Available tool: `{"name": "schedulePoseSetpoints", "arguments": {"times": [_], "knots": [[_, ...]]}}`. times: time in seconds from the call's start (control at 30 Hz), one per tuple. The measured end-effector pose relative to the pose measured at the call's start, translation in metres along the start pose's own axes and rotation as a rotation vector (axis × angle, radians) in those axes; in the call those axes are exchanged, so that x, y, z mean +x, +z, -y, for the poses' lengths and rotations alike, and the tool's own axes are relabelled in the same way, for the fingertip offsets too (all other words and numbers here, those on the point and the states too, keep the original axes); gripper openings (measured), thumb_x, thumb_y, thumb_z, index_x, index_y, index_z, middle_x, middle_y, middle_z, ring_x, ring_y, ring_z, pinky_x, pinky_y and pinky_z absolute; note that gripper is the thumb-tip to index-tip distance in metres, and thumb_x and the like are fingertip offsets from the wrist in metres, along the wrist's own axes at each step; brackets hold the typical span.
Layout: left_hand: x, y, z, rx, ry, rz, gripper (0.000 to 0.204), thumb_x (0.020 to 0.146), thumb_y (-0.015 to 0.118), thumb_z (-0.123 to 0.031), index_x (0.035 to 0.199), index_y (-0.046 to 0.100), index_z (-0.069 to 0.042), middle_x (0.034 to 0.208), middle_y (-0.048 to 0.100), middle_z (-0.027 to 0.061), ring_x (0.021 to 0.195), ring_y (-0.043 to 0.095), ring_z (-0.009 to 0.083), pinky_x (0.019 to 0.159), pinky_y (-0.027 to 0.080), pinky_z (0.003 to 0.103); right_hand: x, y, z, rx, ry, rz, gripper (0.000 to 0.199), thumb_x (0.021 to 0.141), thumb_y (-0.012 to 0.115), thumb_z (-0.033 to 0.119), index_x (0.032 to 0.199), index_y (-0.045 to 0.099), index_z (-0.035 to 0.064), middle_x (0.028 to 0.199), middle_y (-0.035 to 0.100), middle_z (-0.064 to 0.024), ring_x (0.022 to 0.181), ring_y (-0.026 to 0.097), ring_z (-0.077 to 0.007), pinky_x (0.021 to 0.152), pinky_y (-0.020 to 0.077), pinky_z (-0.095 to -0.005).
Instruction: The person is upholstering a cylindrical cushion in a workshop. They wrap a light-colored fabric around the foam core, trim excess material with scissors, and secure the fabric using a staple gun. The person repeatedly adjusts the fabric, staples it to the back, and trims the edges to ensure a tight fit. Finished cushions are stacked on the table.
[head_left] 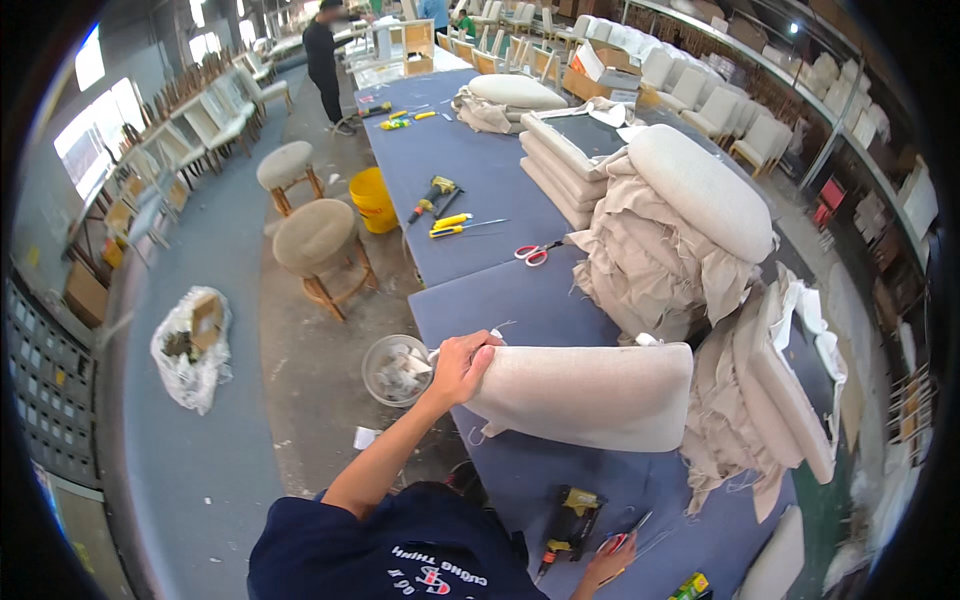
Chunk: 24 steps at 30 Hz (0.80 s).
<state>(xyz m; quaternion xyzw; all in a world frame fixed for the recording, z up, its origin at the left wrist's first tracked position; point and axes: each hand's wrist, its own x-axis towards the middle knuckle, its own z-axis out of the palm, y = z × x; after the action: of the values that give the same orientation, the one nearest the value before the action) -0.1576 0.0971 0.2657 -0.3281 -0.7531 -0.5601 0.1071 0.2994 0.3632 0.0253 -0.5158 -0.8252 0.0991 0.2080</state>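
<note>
My left hand (464, 368) grips the left end of a beige upholstered cushion (590, 398), which stands on its long edge on the blue-covered table (500, 470). Down at the near edge, my right hand (608, 566) is closed round red-handled scissors (622, 538), blades pointing away from me. Just left of that hand lies a yellow and black staple gun (573, 518). A small yellow-green box (690, 587) is to its right. Beyond the cushion rises a heap of loose beige fabric (650, 250) with a padded seat (700, 190) on top.
Padded panels with loose cloth (770, 390) lean at the right. Farther up the table are another pair of scissors (537, 253), yellow-handled tools (452, 226) and a second staple gun (435, 198). A waste bucket (372, 378), yellow bucket (373, 199) and stools (316, 238) stand left.
</note>
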Motion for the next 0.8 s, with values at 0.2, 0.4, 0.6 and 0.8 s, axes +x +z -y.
{"name": "schedulePoseSetpoints", "arguments": {"times": [0.2,0.4,0.6,0.8], "knots": [[-0.010,0.015,0.019,-0.178,-0.055,-0.055,0.054,0.103,0.046,-0.042,0.087,0.070,0.005,0.077,0.071,0.0171,0.069,0.068,0.0250,0.068,0.051,0.038,-0.030,0.021,0.064,-0.025,-0.070,0.354,0.109,0.074,0.083,0.044,0.159,0.026,0.0072,0.142,0.049,-0.0290,0.132,0.047,-0.0459,0.116,0.0306,-0.0510],[-0.028,0.016,0.048,-0.465,-0.285,-0.299,0.063,0.108,0.042,-0.041,0.077,0.067,0.007,0.079,0.073,0.0165,0.072,0.067,0.0198,0.071,0.053,0.034,-0.012,0.009,0.059,-0.190,-0.039,0.425,0.126,0.058,0.088,0.040,0.161,0.021,0.0096,0.142,0.046,-0.0307,0.128,0.050,-0.0477,0.109,0.0411,-0.0521],[-0.047,0.011,0.069,-0.579,-0.290,-0.437,0.059,0.107,0.040,-0.037,0.079,0.068,0.007,0.082,0.074,0.0171,0.074,0.068,0.0218,0.074,0.055,0.036,0.011,-0.006,0.018,-0.047,0.132,0.365,0.096,0.069,0.084,0.035,0.149,0.043,0.0023,0.140,0.050,-0.0321,0.129,0.050,-0.0462,0.103,0.0451,-0.0536],[-0.075,0.046,0.116,-0.654,-0.504,-0.527,0.050,0.103,0.036,-0.032,0.097,0.070,0.005,0.106,0.073,0.0187,0.092,0.070,0.0257,0.092,0.054,0.040,0.095,-0.120,0.175,0.707,-0.339,-0.434,0.067,0.098,0.046,0.047,0.133,0.058,-0.0094,0.119,0.067,-0.0258,0.106,0.064,-0.0391,0.094,0.0484,-0.0476]]}}
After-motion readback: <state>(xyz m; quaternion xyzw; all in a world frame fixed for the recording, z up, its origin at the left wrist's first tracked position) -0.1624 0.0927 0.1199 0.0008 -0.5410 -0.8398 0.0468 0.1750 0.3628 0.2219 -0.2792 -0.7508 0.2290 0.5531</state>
